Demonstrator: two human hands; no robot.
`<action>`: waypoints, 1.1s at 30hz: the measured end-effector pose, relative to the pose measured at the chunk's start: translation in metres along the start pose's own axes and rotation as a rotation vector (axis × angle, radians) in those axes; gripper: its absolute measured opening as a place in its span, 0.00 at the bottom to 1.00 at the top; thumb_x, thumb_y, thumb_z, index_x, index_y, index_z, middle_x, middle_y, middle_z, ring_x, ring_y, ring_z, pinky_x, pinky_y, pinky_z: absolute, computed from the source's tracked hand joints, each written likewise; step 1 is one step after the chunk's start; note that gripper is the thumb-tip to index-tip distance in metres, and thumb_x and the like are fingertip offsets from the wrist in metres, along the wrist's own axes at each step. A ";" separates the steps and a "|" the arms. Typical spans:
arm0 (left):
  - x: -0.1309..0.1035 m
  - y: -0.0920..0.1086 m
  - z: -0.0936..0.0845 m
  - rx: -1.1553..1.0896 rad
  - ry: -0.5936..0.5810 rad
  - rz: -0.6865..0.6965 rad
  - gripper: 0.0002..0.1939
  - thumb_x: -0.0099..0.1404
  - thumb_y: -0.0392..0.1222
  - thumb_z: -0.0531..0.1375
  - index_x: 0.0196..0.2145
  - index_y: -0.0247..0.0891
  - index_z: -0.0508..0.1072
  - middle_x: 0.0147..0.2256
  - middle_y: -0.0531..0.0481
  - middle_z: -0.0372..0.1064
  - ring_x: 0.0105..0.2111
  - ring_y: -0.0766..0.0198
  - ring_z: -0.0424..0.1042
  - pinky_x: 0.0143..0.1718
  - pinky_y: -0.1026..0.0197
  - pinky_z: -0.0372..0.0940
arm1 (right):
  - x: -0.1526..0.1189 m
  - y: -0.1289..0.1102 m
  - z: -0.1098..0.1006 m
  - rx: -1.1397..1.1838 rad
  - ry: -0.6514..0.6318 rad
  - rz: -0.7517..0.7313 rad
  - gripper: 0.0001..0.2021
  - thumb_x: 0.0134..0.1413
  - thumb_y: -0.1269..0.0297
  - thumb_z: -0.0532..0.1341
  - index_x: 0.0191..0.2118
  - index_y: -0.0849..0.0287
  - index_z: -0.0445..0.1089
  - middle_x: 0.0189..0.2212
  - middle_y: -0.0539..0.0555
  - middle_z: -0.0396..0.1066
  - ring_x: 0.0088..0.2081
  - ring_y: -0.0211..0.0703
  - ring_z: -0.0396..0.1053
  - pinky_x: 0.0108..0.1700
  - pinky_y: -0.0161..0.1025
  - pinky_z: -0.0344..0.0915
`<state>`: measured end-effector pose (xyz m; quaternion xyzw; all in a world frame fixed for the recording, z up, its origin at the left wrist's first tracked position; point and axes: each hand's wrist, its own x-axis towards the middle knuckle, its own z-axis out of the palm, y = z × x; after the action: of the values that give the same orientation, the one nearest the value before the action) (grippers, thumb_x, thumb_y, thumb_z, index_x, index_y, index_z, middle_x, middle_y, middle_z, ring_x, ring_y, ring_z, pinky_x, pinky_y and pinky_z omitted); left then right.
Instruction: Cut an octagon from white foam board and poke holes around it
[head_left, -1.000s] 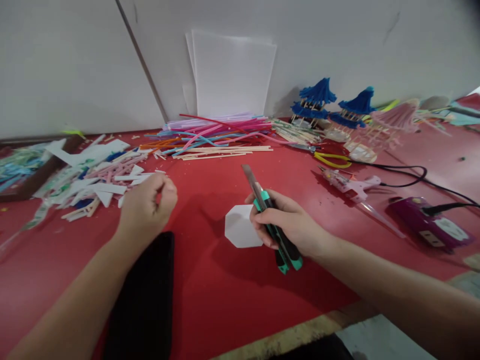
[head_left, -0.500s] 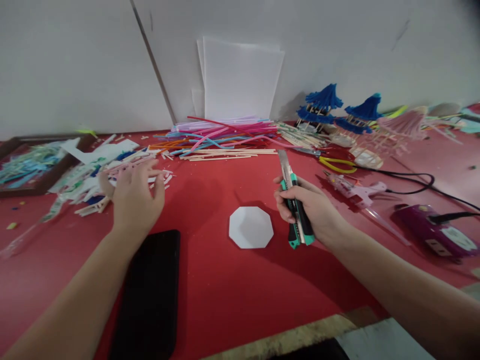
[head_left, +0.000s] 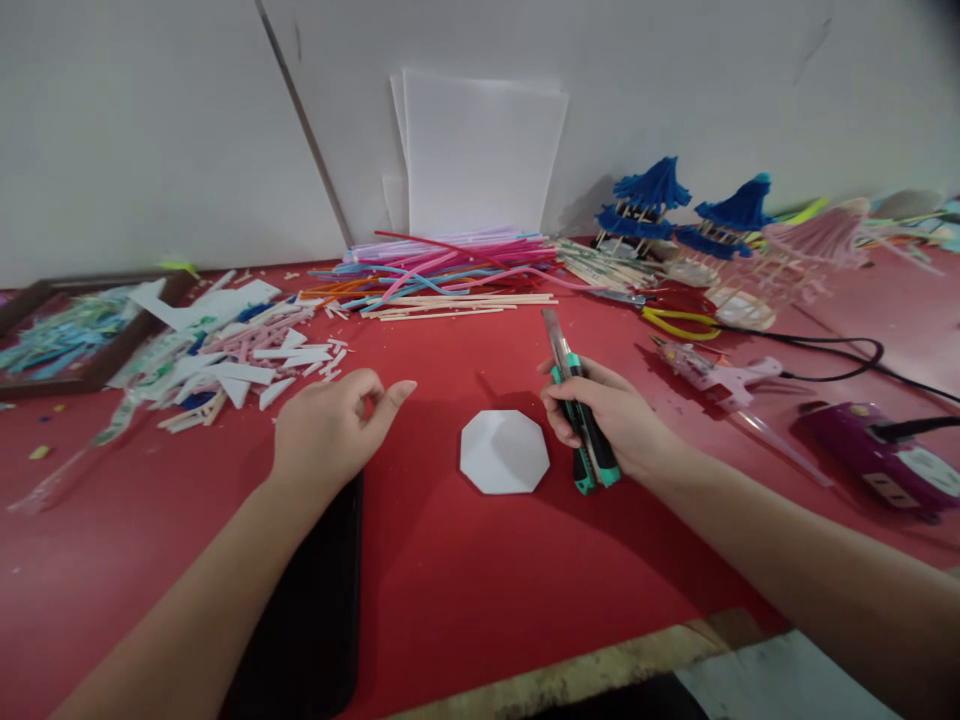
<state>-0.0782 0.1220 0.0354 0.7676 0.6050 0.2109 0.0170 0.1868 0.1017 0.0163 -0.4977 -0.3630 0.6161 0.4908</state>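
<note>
Cutter [head_left: 598,440] and octagon [head_left: 504,452] share the middle of a red table [head_left: 420,610], the first held in the right hand [head_left: 622,418], the second lying flat just to its left. White sheets [head_left: 480,150] lean on the wall behind, and a black slab [head_left: 319,625] lies at the near left, partly under the left forearm. Both forearms reach in from the lower corners. The right hand wraps the handle, thumb along the upper face and fingers curled round from the left, so the grip is closed on the cutter. The left hand [head_left: 330,420] is beyond the slab, near the scraps [head_left: 247,360], fingers curled and thumb pointing right; its palm is hidden, so I cannot tell whether it holds anything.

The cutter looks stiff and fairly light, and its handle is the safe place to hold. The octagon seems light, thin and rather easy to bend or slide; I judge it best held flat under spread fingertips or lifted by its edges. Smallest, the bare blade [head_left: 553,333] points up and away, leaning left, and probably cuts easily.
</note>
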 end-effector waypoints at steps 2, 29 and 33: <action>0.000 -0.001 0.003 -0.031 -0.032 0.036 0.16 0.66 0.55 0.53 0.29 0.42 0.67 0.20 0.54 0.61 0.23 0.61 0.64 0.26 0.60 0.53 | 0.000 0.000 0.000 -0.008 0.004 0.015 0.13 0.41 0.66 0.64 0.37 0.56 0.65 0.18 0.45 0.66 0.16 0.35 0.61 0.17 0.33 0.53; -0.010 0.032 0.015 -1.046 -0.438 -0.166 0.32 0.60 0.69 0.55 0.46 0.39 0.68 0.43 0.43 0.71 0.41 0.55 0.72 0.42 0.55 0.67 | 0.000 0.005 -0.003 0.019 -0.035 -0.143 0.17 0.45 0.61 0.69 0.39 0.57 0.65 0.38 0.51 0.74 0.15 0.27 0.59 0.15 0.31 0.54; -0.012 0.035 0.013 -1.164 -0.675 -0.124 0.36 0.57 0.74 0.53 0.46 0.39 0.69 0.35 0.48 0.70 0.31 0.61 0.71 0.35 0.60 0.67 | -0.014 0.007 -0.003 -0.078 -0.198 -0.264 0.21 0.47 0.64 0.71 0.46 0.52 0.65 0.43 0.49 0.72 0.16 0.25 0.61 0.16 0.30 0.56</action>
<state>-0.0443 0.1043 0.0300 0.6209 0.3972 0.2498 0.6280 0.1882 0.0860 0.0131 -0.4013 -0.4956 0.5777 0.5095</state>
